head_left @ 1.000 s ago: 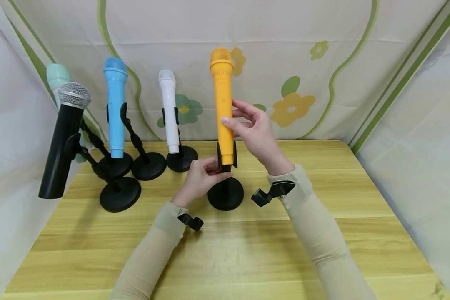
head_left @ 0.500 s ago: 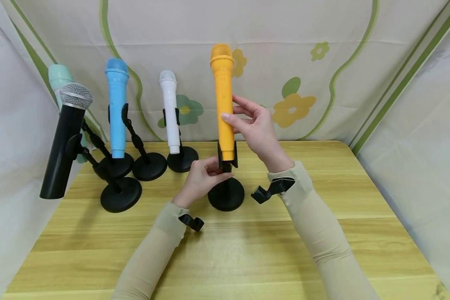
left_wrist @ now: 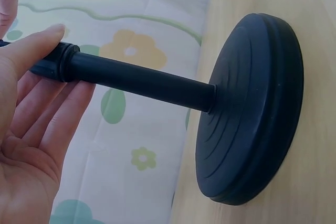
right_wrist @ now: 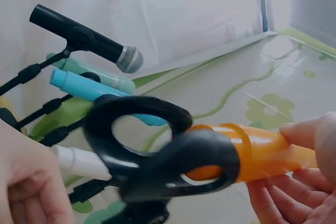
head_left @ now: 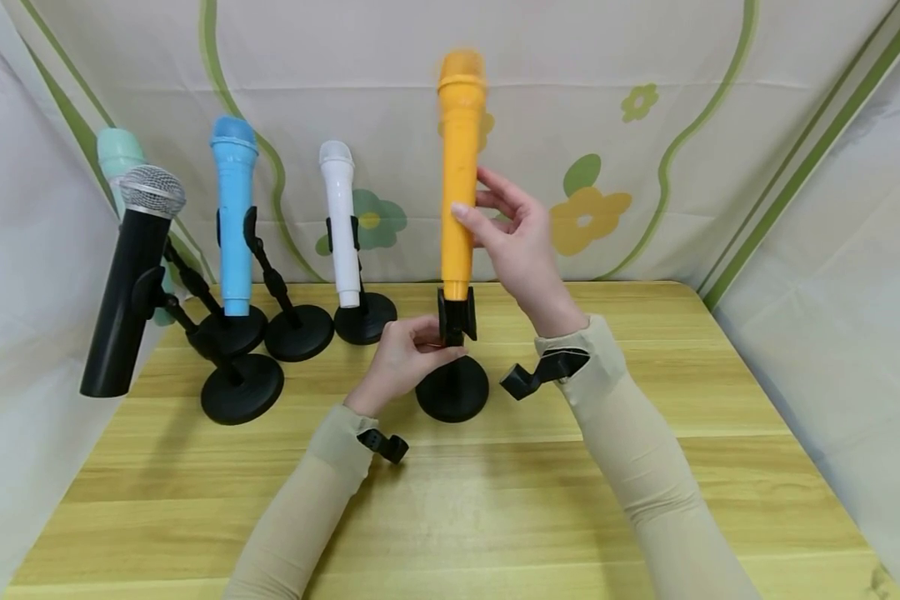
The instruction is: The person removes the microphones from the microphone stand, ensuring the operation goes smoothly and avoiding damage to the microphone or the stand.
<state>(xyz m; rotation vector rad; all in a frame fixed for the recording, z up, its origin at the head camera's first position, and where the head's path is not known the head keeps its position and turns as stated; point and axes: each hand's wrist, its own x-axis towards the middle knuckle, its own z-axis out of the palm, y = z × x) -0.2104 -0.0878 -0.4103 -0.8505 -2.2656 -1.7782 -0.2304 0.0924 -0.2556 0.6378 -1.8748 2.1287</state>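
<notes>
"Five microphones by my count. Which do you hold, and how?"

"My right grip (head_left: 521,250) pinches the orange microphone (head_left: 457,179) between thumb and fingers, partway down its body. It stands nearly upright, its head end blurred."

"And where is its lower end?"

"Right at the top of the black clip (head_left: 458,317). I cannot tell whether the two touch. From my right wrist, the clip's loops cross in front of it, with orange showing through one of them."

"What about your left grip (head_left: 401,358)?"

"Thumb on one side, fingers on the other, I hold the black stand just below the clip. Its pole (left_wrist: 142,80) runs down to a round base (left_wrist: 252,114), which sits flat on the table (head_left: 495,517)."

"Who keeps you company?"

"Over to my left, on black stands of their own: the white microphone (head_left: 340,225) nearest me, then the blue microphone (head_left: 234,217), then the mint green microphone (head_left: 117,152), partly hidden by the black microphone (head_left: 126,304) with its silver head. Behind the table hangs a pale cloth (head_left: 525,33) printed with flowers and wavy green lines."
</notes>
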